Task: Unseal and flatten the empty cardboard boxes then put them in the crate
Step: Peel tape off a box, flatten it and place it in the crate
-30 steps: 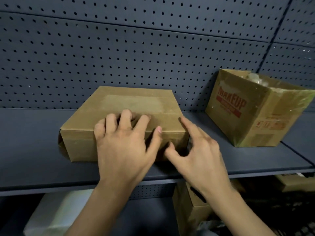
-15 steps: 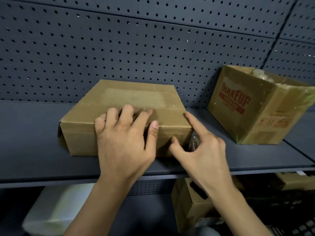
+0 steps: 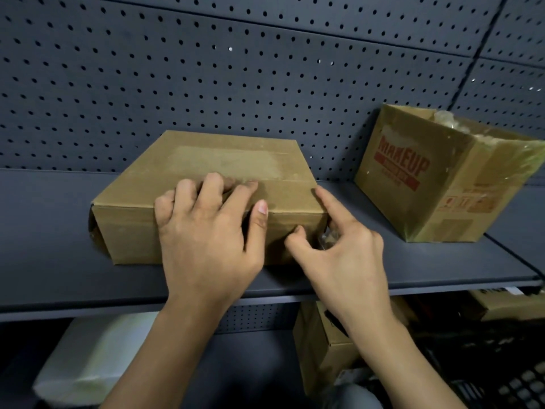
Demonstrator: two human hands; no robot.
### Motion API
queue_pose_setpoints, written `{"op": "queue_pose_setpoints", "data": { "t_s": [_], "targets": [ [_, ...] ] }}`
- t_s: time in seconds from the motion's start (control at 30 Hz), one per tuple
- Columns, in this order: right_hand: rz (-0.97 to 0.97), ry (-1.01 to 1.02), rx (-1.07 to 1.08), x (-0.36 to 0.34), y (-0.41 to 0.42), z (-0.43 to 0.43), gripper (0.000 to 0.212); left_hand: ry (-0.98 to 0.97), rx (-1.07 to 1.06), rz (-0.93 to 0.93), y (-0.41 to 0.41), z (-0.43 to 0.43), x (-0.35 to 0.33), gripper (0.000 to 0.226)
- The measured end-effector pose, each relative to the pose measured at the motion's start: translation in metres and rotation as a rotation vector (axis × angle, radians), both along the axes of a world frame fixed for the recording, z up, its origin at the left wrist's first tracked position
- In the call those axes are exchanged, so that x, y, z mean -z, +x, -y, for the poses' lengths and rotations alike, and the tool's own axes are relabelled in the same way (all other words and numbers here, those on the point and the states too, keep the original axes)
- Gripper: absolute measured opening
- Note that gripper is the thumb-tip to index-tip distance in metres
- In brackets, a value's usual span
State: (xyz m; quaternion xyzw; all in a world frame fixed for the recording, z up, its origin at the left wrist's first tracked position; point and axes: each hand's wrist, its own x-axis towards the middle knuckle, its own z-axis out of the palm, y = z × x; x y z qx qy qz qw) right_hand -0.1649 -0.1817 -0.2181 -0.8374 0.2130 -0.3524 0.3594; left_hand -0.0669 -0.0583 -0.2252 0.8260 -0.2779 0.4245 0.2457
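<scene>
- Brown cardboard, matte and a little worn: the box (image 3: 212, 172) lies flat on the grey shelf (image 3: 53, 231), close to its near edge.
- The left hand (image 3: 206, 240) grips its near top edge with curled fingers, probably to steady it.
- The right hand (image 3: 342, 255) touches the right corner, forefinger and thumb spread. Whether the other fingers pinch the shiny tape (image 3: 325, 240), I cannot tell.
</scene>
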Motion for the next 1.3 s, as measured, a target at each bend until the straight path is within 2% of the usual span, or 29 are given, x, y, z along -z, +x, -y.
{"op": "queue_pose_setpoints", "data": {
  "t_s": [0.13, 0.3, 0.47, 0.77, 1.0, 1.3],
  "targets": [
    [0.006, -0.047, 0.016, 0.001, -0.002, 0.003, 0.063, -0.005, 0.006, 0.008, -0.001, 0.0, 0.0, 0.041],
    [-0.008, -0.057, 0.008, 0.002, -0.001, -0.001, 0.078, -0.008, 0.001, 0.013, -0.001, 0.0, -0.001, 0.041],
    [0.012, -0.017, 0.032, 0.0, -0.001, -0.003, 0.069, -0.003, 0.008, 0.01, -0.001, 0.0, 0.0, 0.04],
    [-0.017, -0.066, 0.048, -0.001, -0.001, -0.006, 0.062, -0.003, 0.007, 0.001, -0.001, 0.0, -0.001, 0.04],
    [-0.007, -0.057, 0.035, 0.001, -0.002, -0.004, 0.075, -0.013, 0.011, 0.019, -0.001, 0.0, 0.001, 0.04],
    [0.004, -0.021, 0.054, -0.002, -0.002, -0.008, 0.064, -0.019, 0.01, 0.016, -0.001, 0.001, 0.001, 0.039]
  ]
}}
